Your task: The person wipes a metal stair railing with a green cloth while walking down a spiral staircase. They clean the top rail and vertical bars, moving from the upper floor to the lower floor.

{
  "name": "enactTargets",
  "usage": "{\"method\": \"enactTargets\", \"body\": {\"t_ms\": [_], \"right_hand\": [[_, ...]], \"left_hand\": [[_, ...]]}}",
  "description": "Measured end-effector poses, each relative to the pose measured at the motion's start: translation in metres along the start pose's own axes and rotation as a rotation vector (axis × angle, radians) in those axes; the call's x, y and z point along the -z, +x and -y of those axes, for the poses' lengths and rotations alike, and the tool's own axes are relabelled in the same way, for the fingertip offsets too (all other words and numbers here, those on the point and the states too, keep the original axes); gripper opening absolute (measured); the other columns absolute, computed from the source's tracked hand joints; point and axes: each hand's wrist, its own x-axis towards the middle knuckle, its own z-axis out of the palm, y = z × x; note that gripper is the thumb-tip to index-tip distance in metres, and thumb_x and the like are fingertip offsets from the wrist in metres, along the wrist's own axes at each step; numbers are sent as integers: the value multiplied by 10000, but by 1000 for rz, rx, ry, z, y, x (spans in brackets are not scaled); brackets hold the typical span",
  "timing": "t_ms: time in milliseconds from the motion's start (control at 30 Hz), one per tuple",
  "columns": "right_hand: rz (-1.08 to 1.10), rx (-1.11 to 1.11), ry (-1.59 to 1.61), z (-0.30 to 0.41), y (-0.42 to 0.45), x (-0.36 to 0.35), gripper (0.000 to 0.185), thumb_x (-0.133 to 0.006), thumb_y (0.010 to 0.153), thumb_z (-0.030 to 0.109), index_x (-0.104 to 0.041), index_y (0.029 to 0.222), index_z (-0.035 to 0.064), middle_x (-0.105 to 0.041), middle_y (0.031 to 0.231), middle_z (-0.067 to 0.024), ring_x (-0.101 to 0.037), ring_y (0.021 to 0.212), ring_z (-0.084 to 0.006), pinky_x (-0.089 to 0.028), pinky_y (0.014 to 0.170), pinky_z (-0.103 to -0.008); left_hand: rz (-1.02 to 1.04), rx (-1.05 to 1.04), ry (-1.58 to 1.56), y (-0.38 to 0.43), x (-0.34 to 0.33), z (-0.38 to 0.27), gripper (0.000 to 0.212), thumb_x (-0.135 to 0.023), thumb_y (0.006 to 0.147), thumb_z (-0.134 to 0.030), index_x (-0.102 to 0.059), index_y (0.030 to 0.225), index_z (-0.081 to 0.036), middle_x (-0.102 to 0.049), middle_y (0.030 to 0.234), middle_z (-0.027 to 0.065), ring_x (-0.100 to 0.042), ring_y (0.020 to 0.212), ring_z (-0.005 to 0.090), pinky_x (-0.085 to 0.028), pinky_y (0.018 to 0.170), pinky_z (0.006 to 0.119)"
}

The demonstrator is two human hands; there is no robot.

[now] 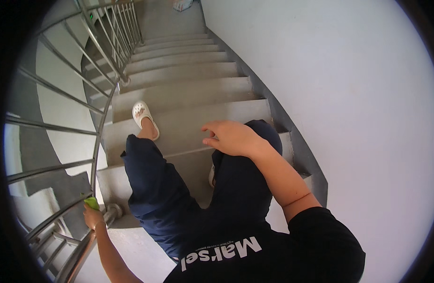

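Note:
At the lower left, my left hand [93, 215] holds a green cloth [92, 203] against the metal stair railing [96, 152], close to a thin baluster. My right hand [231, 137] hangs over my bent right knee, palm down, with its fingers loosely bent and nothing seen in them. Beneath me are grey concrete steps [188, 116]. My left foot, in a cream clog [141, 111], rests on a step near the railing. The other clog [212, 177] is mostly hidden behind my right leg.
A white wall [326, 106] with a dark grey skirting band [273, 99] borders the stairs on the right. At the far end a landing [167, 17] bears a partly seen bag or packet [182, 4]. Another flight shows through the railing on the left.

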Motion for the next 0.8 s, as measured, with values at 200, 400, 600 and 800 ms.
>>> {"method": "enactTargets", "body": {"t_ms": [200,400,600,800], "right_hand": [[26,-1,-19,7,24,5,321,-550,801,215,-520,1047,12,-597,812,-118,-569,755,-250,-436,689,-330],[114,-36,94,14,32,-1,313,-552,806,207,-519,1047,9,-596,815,-130,-568,760,-257,-440,692,-334],[82,-6,85,9,22,-2,342,-541,800,255,-533,1041,12,-584,882,-160,-551,831,-299,-433,728,-361],[-62,85,179,-1,-3,8,321,-562,795,207,-532,1049,13,-583,798,-134,-559,734,-236,-441,683,-321]], "left_hand": [[43,12,-58,33,-26,-2,220,-488,766,-142,-528,921,8,-583,880,214,-582,791,362,-478,684,430],[-96,44,-116,33,-44,5,195,-481,766,-146,-533,867,13,-594,858,197,-600,750,339,-496,632,405],[27,84,-39,32,-37,-2,208,-467,773,-146,-539,905,-3,-593,893,190,-604,788,327,-495,675,400],[180,123,-3,22,2,-19,331,-428,823,-218,-412,1109,-51,-512,1074,204,-555,937,327,-463,783,410]]}}
